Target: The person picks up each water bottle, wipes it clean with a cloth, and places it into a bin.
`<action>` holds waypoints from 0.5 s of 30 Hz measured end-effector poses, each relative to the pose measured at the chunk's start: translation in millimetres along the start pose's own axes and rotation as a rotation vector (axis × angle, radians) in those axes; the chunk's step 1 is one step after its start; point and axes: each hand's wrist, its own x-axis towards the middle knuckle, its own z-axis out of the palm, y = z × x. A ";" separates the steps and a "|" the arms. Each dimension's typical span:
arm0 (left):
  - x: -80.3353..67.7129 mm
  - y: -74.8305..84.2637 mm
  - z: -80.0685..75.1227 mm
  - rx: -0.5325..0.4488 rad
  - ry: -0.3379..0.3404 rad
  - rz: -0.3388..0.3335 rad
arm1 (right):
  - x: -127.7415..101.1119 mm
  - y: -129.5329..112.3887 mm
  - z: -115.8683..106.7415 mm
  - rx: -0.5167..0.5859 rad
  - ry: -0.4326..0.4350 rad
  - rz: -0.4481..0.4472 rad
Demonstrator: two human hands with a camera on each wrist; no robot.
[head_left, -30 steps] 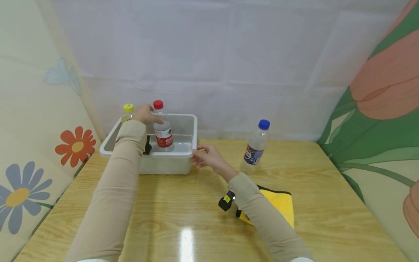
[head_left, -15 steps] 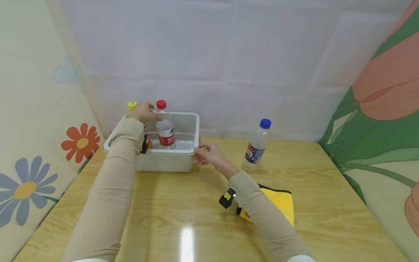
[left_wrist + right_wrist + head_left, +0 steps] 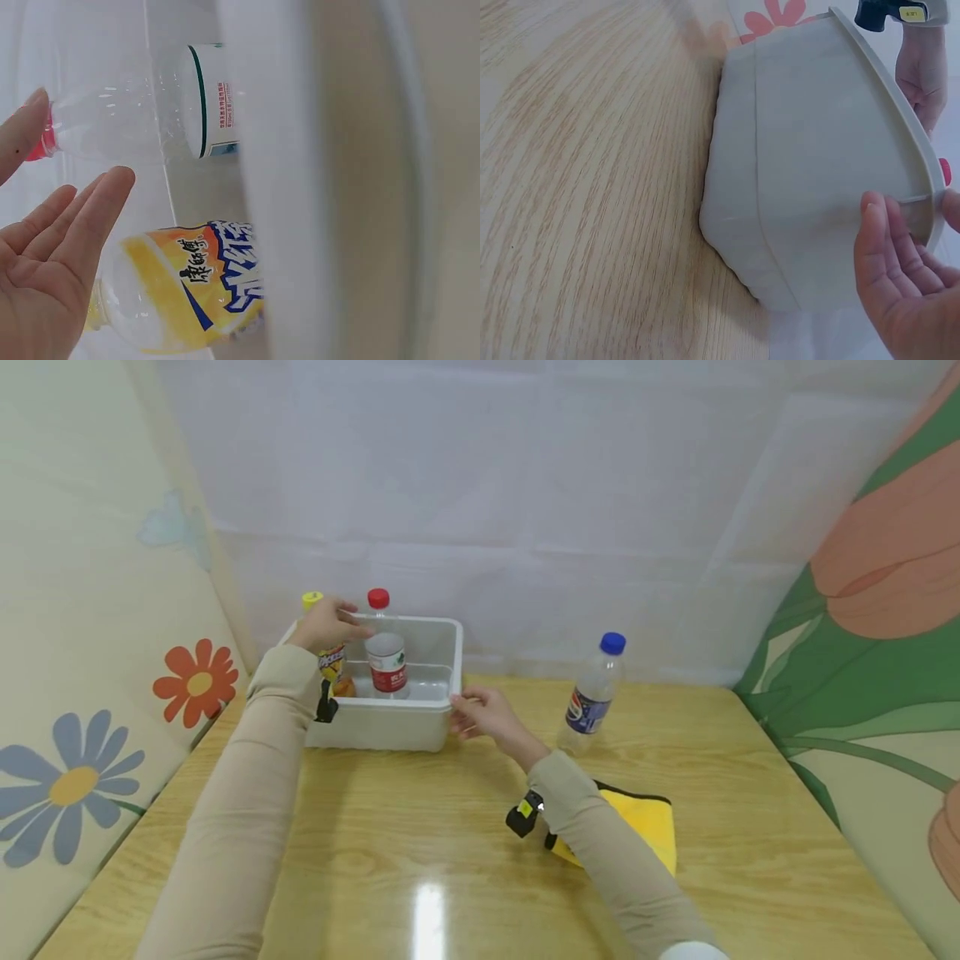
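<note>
In the head view my left hand [image 3: 327, 622] is over a pale grey plastic bin [image 3: 382, 727], beside two bottles standing in it. One is a clear water bottle [image 3: 387, 664] with a red cap and a red-and-white label. The other, a yellow-capped drink bottle [image 3: 176, 289] with an orange-yellow label, is partly hidden behind that hand in the head view. The left wrist view shows the left fingers [image 3: 97, 217] extended, holding nothing, thumb near the red cap. My right hand [image 3: 487, 720] grips the bin's rim at its near right corner, thumb above and fingers below.
A clear blue-capped bottle [image 3: 592, 697] with a Pepsi label stands on the wooden table [image 3: 405, 827], right of the bin. A folded yellow cloth [image 3: 648, 827] with black edging lies partly under the right forearm. A white sheet [image 3: 525, 510] hangs behind.
The head view has turned slightly. My left hand has drawn left, away from the red-capped bottle, uncovering more of the yellow-capped bottle's label. My right hand stays at the bin's corner.
</note>
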 end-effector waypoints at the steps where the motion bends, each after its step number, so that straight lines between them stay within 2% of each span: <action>1: -0.3 -0.1 0.7 -0.031 0.007 0.006 | 0.1 -0.2 -0.4 0.002 0.004 -0.001; 6: -2.6 1.1 4.7 -0.144 0.043 0.032 | -1.4 -2.7 -3.3 0.006 0.021 -0.007; 10: -7.6 7.2 9.5 -0.156 0.068 0.057 | -4.8 -3.0 -9.0 -0.004 0.041 -0.022; 15: -18.9 15.5 18.0 -0.141 0.084 0.126 | -11.9 -1.5 -19.7 -0.013 0.073 -0.045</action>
